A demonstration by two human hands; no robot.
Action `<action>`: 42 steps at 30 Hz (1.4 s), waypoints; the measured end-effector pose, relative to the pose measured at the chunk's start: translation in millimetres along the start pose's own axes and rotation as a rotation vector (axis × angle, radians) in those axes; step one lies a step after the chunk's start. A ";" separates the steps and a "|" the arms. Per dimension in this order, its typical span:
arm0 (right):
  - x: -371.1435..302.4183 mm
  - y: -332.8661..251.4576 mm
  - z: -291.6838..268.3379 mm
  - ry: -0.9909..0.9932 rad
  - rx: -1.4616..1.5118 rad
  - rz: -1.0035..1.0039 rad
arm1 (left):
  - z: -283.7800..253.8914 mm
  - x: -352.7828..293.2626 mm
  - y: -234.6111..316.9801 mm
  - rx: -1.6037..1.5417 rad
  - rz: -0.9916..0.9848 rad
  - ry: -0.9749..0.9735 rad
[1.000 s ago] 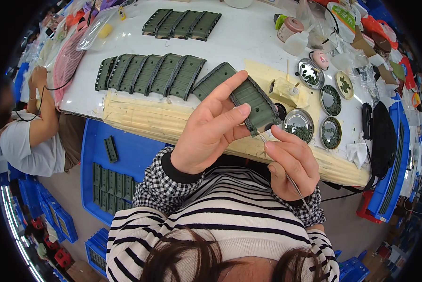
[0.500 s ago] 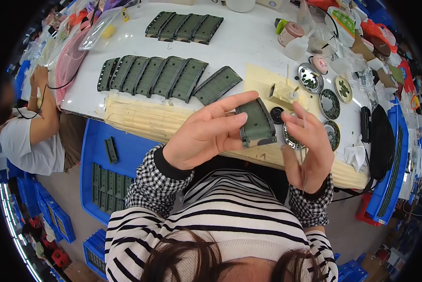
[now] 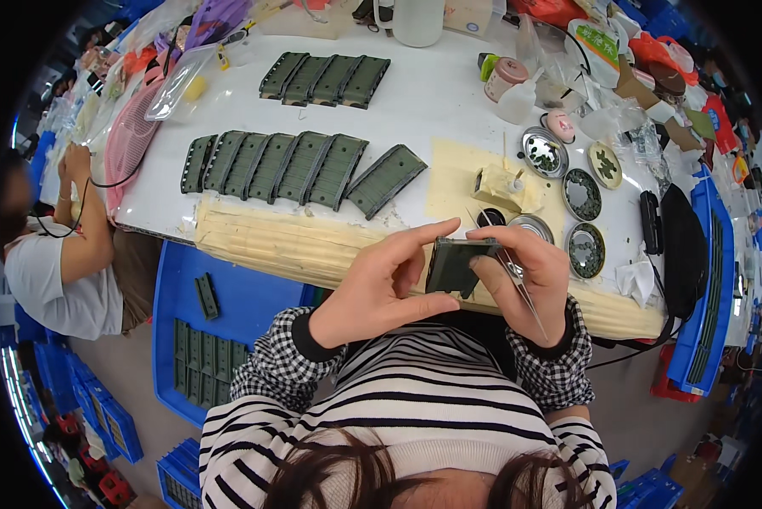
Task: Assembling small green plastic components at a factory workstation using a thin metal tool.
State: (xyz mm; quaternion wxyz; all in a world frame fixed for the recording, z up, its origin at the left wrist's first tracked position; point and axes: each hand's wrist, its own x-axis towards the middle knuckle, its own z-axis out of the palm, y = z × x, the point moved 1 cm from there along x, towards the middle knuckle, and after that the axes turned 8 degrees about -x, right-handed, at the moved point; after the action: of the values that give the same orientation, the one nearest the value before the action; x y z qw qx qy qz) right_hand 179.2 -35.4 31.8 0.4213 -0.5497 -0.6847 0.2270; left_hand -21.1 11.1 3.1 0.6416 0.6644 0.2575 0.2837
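A dark green ribbed plastic shell (image 3: 451, 273) is held up in front of my chest, tilted so its edge faces upward. My right hand (image 3: 529, 276) pinches its right side between thumb and fingers. Thin metal tweezers (image 3: 522, 288) lie across the same hand, held in the fingers. My left hand (image 3: 381, 284) is at the shell's left side, index finger and thumb stretched apart above and below it. Similar green shells (image 3: 283, 165) lie in a row on the white table, one slanted shell (image 3: 387, 181) at the row's right end.
More shells (image 3: 326, 79) lie farther back. Right of the hands are round dishes (image 3: 583, 193) of small dark pieces and a tape-covered block (image 3: 504, 188). Yellowish padding (image 3: 271, 242) lines the table edge. A blue bin (image 3: 228, 280) holds shells at lower left. A person (image 3: 67, 254) sits at left.
The shell has turned from showing its broad face to an edge-up tilt. My right hand has moved left and now grips it; my left hand's fingers have spread from it.
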 end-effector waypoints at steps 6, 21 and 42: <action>-0.1 -2.9 -2.8 0.054 -0.147 -0.121 | 10.9 8.1 -4.9 0.043 0.216 0.122; 2.2 0.9 -3.7 0.037 -0.109 -0.117 | 12.4 16.6 -12.3 0.043 0.333 0.101; -1.6 79.8 -106.1 0.376 -0.834 0.044 | 17.9 11.2 -18.2 -1.217 -0.203 -0.132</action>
State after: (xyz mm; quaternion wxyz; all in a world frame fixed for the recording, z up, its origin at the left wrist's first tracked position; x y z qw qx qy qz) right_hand 311.7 -29.7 27.0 0.2758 -0.7183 -0.6176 -0.1629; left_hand -0.1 7.1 -14.8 0.9439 0.1676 0.0711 0.2757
